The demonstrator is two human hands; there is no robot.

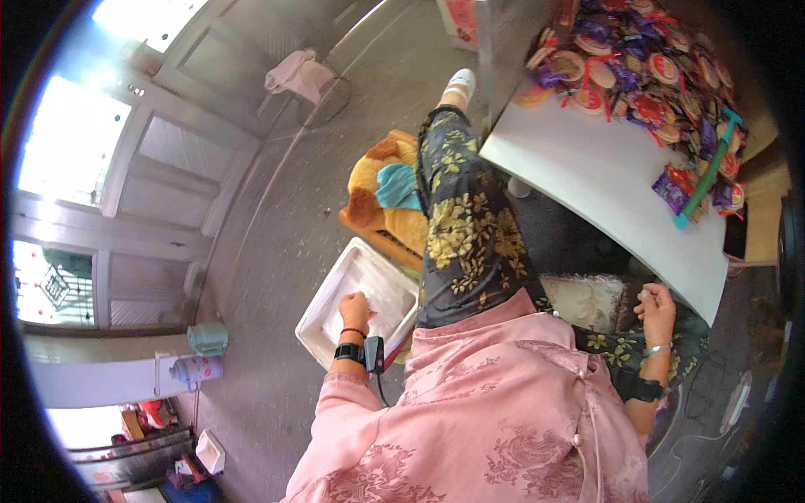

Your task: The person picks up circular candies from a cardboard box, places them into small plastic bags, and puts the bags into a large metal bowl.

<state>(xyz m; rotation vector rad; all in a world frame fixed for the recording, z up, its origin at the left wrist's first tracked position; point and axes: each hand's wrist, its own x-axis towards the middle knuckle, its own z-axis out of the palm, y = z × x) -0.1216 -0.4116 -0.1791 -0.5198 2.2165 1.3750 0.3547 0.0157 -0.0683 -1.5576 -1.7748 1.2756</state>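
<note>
My left hand (355,312) hovers over a white foam box (314,319), its fingers curled into a fist. Whatever the fist may hold is hidden. A pale, whitish layer lines the inside of the box. On the other side, my right hand (656,309) is beside the near edge of a white tabletop (604,157), with its fingers bent inward and no object visible in them. Heaped on that tabletop is a pile of small wrapped packets (648,75), with round pale discs and red and purple wrapping. A green-and-teal T-shaped tool (709,173) leans against the pile's near side.
A plush dog cushion (368,182) rests on a wooden chair beside my leg. Pink cloth (302,77) hangs over a wire stand on the floor. Two jugs, one green (207,339) and one lilac (198,370), stand near the wall. A pale cable (676,449) trails at right.
</note>
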